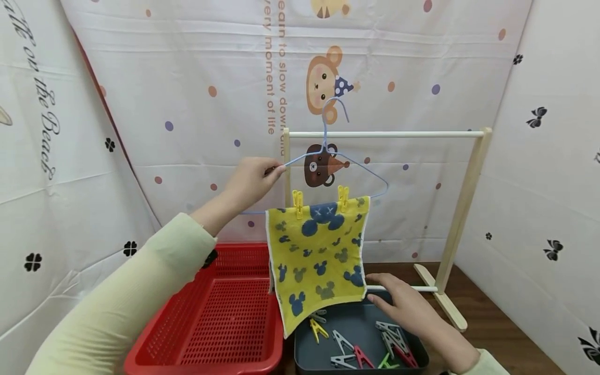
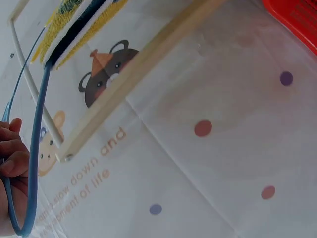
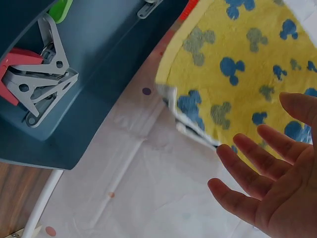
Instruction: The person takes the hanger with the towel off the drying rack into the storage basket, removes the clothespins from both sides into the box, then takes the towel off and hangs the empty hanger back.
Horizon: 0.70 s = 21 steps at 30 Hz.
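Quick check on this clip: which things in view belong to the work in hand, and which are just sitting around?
Part of the work:
blue hanger, gripped by the left hand
yellow cloth hanging on it, the right hand near its edge
yellow clips on the cloth's top

Seemingly idle:
loose clips in the dark tray
red basket
wooden rack

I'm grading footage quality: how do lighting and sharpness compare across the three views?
Head: bright and fairly even, the towel's print clear; left wrist: dimmer and greyer, though the hanger stays readable; right wrist: shaded inside the tray, with the towel's edge looking slightly soft.
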Motion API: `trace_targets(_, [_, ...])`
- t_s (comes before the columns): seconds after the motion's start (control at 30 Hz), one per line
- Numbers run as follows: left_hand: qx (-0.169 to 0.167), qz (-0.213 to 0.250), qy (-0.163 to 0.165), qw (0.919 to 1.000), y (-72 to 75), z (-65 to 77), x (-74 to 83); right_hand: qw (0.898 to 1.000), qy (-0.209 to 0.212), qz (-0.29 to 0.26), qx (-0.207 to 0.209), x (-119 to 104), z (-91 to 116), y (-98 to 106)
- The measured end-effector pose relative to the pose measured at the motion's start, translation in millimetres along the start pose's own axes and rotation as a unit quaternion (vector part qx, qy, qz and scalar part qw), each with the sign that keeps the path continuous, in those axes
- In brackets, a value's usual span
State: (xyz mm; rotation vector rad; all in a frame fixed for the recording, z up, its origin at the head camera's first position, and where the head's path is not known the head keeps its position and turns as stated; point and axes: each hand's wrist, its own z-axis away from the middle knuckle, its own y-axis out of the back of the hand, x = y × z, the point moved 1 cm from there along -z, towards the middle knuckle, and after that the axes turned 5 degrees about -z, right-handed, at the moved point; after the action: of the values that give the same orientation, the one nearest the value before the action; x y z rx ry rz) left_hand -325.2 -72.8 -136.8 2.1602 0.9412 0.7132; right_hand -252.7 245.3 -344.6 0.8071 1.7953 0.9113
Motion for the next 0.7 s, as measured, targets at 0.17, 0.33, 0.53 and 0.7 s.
trace_targets(0.17, [0.003,-0.006,-0.004,1.0,11.0,7.3,-8.7,1.0,-0.002,-0.002,-0.001,0,0,0])
trace_targets(0.33, [0.013,-0.004,-0.012,0.9998,22.0,14.8,-19.6,1.0,0.001,-0.004,-0.003,0,-1,-1])
trace_targets(0.53, [0.036,-0.025,-0.02,0.9988,37.8,24.5,-31.8,1.0,-0.003,-0.009,-0.004,-1,0,-2])
trace_targets(0.7, [0.07,-0.022,-0.027,0.9969,52.4,33.0,-47.7,1.0,0.007,-0.007,0.003,-1,0,-1])
